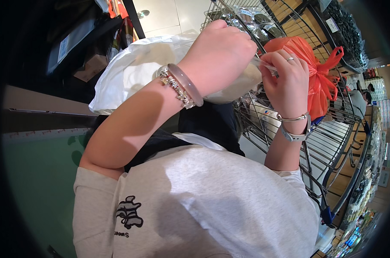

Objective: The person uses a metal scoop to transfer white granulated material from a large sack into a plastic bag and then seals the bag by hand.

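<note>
My left hand is curled into a fist over a white, partly translucent plastic bag; its fingertips are hidden underneath. A strip of clear plastic film stretches from this fist to my right hand, which pinches it between thumb and forefinger. The bag bulges below and left of the fist, its crinkled edge spread to the left. Pale contents show through, but what they are cannot be made out. Just beyond my right hand sits a knotted orange-red plastic bag in a metal shopping cart.
Clear packets of dark dried goods lie in the cart's far part, and a white printed package lies lower down. Shelves of goods curve along the right. A green surface is at the left, below dark shelving. Another person is at far right.
</note>
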Demonstrator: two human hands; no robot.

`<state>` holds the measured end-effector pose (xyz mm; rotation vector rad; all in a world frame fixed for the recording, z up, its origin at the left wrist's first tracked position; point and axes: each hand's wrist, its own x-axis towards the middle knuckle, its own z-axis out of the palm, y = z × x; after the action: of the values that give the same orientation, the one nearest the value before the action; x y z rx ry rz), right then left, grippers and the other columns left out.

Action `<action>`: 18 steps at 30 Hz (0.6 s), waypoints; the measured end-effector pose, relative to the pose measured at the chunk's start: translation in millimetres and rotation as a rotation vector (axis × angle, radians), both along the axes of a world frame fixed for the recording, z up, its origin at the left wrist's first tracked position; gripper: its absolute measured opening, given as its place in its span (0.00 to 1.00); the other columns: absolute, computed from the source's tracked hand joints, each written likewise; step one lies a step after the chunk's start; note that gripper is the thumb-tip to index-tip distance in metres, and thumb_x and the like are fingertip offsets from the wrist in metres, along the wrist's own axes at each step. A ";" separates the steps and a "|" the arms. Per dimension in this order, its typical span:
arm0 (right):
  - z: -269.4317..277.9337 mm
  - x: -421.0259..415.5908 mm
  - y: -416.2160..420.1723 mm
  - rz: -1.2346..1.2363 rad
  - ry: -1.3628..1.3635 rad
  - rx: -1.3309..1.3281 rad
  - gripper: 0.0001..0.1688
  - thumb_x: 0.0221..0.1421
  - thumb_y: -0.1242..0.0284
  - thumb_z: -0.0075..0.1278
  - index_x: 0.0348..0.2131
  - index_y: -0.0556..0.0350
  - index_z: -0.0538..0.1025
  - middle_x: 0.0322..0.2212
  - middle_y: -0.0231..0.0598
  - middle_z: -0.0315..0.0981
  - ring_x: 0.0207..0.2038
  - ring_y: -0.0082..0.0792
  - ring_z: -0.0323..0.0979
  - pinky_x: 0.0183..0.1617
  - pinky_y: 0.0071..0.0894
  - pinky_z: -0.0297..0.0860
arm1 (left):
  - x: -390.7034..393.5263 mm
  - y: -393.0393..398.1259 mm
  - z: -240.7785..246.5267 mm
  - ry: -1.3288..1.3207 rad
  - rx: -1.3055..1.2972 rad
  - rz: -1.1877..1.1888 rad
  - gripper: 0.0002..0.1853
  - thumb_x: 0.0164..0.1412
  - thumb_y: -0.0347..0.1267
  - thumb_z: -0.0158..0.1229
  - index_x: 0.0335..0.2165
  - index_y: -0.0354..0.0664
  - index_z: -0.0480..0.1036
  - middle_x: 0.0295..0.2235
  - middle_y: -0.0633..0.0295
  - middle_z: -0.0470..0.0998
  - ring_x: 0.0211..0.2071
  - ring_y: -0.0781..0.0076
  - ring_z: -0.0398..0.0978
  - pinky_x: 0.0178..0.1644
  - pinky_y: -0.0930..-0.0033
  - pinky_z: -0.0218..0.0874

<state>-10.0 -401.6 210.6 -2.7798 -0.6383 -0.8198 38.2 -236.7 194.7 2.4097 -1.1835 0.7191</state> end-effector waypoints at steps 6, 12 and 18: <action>-7.5 5.2 5.3 0.020 -0.023 0.008 0.05 0.37 0.77 0.52 0.22 0.50 0.71 0.20 0.30 0.67 0.26 0.32 0.65 0.31 0.29 0.58 | -1.7 -2.9 -1.8 -0.057 0.017 0.027 0.03 0.43 0.29 0.54 0.17 0.44 0.69 0.19 0.67 0.69 0.26 0.71 0.68 0.37 0.71 0.56; -18.5 7.0 6.3 0.033 -0.068 0.090 0.05 0.37 0.78 0.51 0.21 0.51 0.71 0.20 0.30 0.67 0.25 0.33 0.65 0.29 0.28 0.58 | -5.4 -4.4 0.8 -0.062 0.095 0.070 0.04 0.45 0.30 0.54 0.17 0.45 0.69 0.19 0.68 0.69 0.26 0.72 0.68 0.38 0.71 0.54; -18.5 6.3 2.8 0.059 -0.072 0.113 0.05 0.37 0.78 0.51 0.21 0.51 0.70 0.19 0.29 0.66 0.25 0.32 0.65 0.30 0.28 0.57 | -6.2 4.4 3.4 -0.038 0.039 0.071 0.04 0.45 0.30 0.54 0.18 0.45 0.70 0.20 0.68 0.70 0.27 0.73 0.68 0.38 0.70 0.54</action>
<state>-3.7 -398.8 192.2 -2.6279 -0.6606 -0.9176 32.0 -232.3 198.1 2.4918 -1.1416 0.7739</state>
